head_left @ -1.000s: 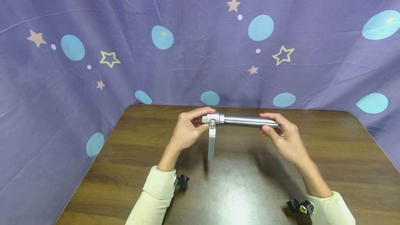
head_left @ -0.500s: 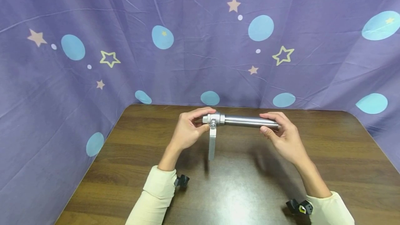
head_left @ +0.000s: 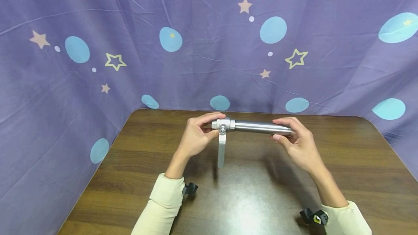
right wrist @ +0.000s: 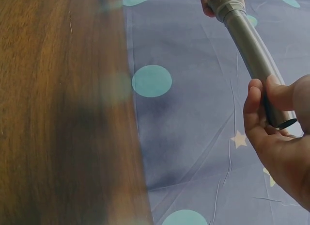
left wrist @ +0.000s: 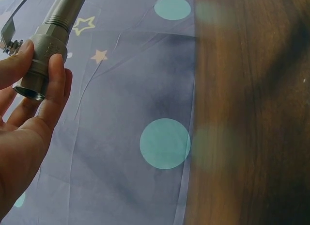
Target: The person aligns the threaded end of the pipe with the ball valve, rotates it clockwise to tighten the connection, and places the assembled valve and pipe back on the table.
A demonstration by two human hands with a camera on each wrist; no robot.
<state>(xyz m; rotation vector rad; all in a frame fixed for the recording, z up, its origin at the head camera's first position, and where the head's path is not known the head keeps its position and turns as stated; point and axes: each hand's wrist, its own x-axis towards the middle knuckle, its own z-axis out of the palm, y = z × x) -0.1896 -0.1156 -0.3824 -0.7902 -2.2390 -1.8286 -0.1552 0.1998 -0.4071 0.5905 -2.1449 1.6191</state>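
Observation:
My left hand (head_left: 195, 136) grips a silver ball valve (head_left: 224, 123) by its body, thumb in front and fingers behind. The valve's lever handle (head_left: 221, 151) points down toward me. A shiny metal pipe (head_left: 254, 126) joins the valve's right side, its threads partly showing in the left wrist view. Around the pipe's far end, my right hand (head_left: 302, 146) holds it between thumb and fingers. The pipe's open end (right wrist: 288, 123) shows in the right wrist view. Valve and pipe are held level above the table.
The brown wooden table (head_left: 147, 148) lies under both hands, with their shadows on it. A purple curtain (head_left: 202, 46) with stars and blue dots hangs behind and at the sides. Black wrist devices (head_left: 190, 189) sit at both sleeves.
The right thumb shifts slightly along the pipe between frames. The left hand and the valve stay almost where they were.

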